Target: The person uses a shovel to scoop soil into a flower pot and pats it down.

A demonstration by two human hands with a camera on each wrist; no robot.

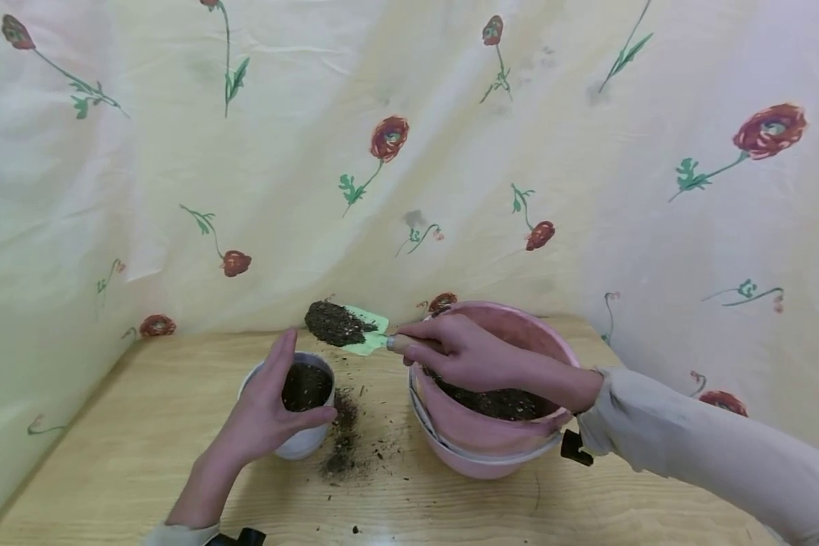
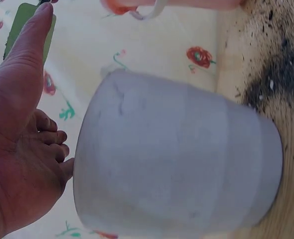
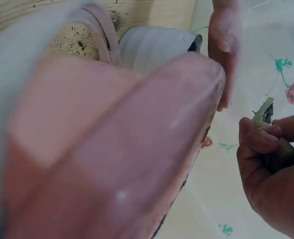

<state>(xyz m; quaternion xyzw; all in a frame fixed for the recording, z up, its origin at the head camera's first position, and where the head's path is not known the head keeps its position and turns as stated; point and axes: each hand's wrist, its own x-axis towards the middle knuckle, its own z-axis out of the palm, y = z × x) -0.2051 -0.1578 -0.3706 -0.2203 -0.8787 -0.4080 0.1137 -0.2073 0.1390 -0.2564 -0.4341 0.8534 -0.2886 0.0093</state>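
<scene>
My right hand [image 1: 474, 353] grips a small green trowel [image 1: 371, 322] by its wooden handle, above the wooden table and left of the pink bucket. Dark soil [image 1: 337, 324] is heaped on the trowel's blade. In the right wrist view the fingers [image 3: 259, 139] are curled round the handle. My left hand [image 1: 262, 413] is at the rim of a grey-white pot [image 2: 177, 154], thumb and fingers spread apart. Dark soil [image 1: 305, 387] shows inside this upright pot. From the left wrist view I cannot tell how firmly the hand touches it.
A pink bucket [image 1: 464, 425] with soil inside stands to the right, seemingly nested in another container. Spilled soil [image 1: 341, 447] lies on the wooden table [image 1: 157, 402] between pot and bucket. A flower-patterned cloth [image 1: 300, 167] hangs behind and at the sides.
</scene>
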